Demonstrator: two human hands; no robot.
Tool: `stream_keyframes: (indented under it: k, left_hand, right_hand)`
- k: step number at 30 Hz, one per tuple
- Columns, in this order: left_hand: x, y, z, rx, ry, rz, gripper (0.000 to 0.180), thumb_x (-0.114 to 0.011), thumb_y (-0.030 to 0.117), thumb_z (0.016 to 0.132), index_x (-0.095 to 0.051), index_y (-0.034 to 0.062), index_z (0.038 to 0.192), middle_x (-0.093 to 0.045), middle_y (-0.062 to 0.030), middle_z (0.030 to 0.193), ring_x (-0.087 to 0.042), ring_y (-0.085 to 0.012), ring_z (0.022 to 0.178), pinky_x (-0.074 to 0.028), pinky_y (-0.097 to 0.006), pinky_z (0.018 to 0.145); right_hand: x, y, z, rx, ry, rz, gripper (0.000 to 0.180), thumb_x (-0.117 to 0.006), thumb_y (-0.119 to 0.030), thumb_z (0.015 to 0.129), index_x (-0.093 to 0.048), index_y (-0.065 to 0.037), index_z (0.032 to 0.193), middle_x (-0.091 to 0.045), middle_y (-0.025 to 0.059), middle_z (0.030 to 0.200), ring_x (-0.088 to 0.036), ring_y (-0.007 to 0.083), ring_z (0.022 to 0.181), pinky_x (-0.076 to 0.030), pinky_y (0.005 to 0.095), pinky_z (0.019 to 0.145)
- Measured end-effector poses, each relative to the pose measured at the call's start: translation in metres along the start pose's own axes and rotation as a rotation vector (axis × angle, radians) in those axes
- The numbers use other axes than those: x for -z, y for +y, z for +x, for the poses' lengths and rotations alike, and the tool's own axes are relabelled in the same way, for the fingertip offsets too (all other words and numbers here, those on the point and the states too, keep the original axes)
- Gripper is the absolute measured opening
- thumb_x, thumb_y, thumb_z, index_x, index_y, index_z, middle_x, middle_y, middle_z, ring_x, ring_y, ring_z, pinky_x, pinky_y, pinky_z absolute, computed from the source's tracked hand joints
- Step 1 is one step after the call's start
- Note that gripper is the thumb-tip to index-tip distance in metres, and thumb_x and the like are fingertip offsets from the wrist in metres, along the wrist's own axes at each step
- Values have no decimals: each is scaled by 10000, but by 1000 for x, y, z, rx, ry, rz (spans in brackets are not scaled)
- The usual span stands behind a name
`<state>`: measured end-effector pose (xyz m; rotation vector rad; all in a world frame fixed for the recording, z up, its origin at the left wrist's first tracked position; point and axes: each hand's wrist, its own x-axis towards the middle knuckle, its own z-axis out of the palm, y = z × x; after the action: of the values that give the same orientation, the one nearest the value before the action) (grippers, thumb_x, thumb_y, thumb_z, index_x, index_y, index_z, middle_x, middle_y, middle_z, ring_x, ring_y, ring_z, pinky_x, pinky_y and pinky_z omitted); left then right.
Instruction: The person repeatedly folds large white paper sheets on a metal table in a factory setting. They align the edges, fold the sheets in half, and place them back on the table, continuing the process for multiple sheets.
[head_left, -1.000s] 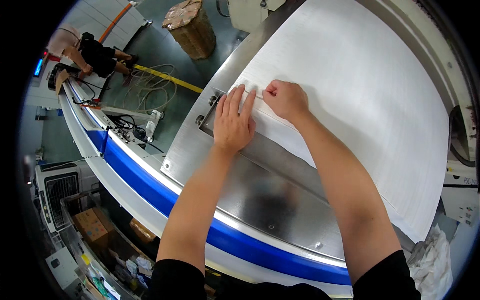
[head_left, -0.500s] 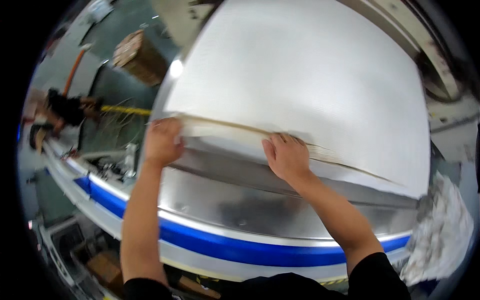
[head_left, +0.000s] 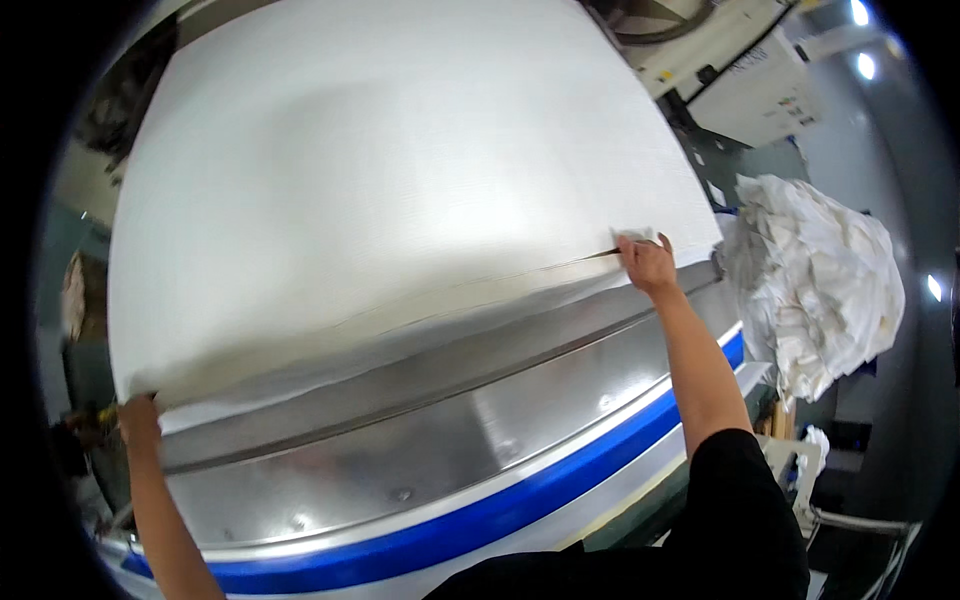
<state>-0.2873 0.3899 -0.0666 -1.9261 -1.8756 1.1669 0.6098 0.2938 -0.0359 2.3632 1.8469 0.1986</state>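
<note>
Curved steel desk [head_left: 470, 440], blue stripe along near edge. Wide white sheet [head_left: 400, 170] lies flat on it, covering far part, near hem slightly lifted.

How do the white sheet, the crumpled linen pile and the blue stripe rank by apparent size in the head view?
1. white sheet, by far
2. crumpled linen pile
3. blue stripe, long but thin; close to the pile, and fisheye bending makes that unsure

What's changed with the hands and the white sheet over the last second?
Both hands slid apart along the near edge of the white sheet: the left hand out to its left corner, the right hand out to its right end, pinching the edge there. The sheet now lies spread wide. The metal table with its blue edge is unchanged.
</note>
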Motion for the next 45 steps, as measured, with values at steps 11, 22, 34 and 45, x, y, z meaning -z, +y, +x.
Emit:
stream_keyframes:
  k: [11,22,34,45]
  left_hand:
    - [-73,-31,19,22,125,-178,205,-472,120,897,-591,-10,1002,-612,-157,986,-599,-328,930,-471,-428,812]
    - [21,-5,-19,66,43,-55,188,-496,111,889,-668,90,962,-660,-134,909,-642,-277,895,-526,-392,747]
    - [82,-102,-140,-33,130,-67,275,-449,137,864,-676,128,1018,-661,-132,941,-625,-332,875,-482,-459,772]
    - [-34,-8,-287,-339,-602,235,189,-552,143,808,-703,132,922,-679,-58,1028,-634,-240,1000,-435,-456,918]
  right_hand:
    - [-16,225,41,47,-516,-367,269,-464,-233,874,-640,-150,1060,-633,95,1124,-597,339,1020,-470,445,912]
    - [-31,280,16,-84,-279,-424,311,-457,-223,904,-608,-222,1176,-624,20,1167,-603,226,1054,-470,359,922]
    - [109,309,-33,59,-291,-263,368,-537,-81,789,-605,-104,1149,-631,178,1075,-583,365,1013,-457,436,865]
    - [54,308,-198,261,-712,-507,200,-566,-134,751,-693,-153,904,-672,95,865,-636,296,847,-498,431,743]
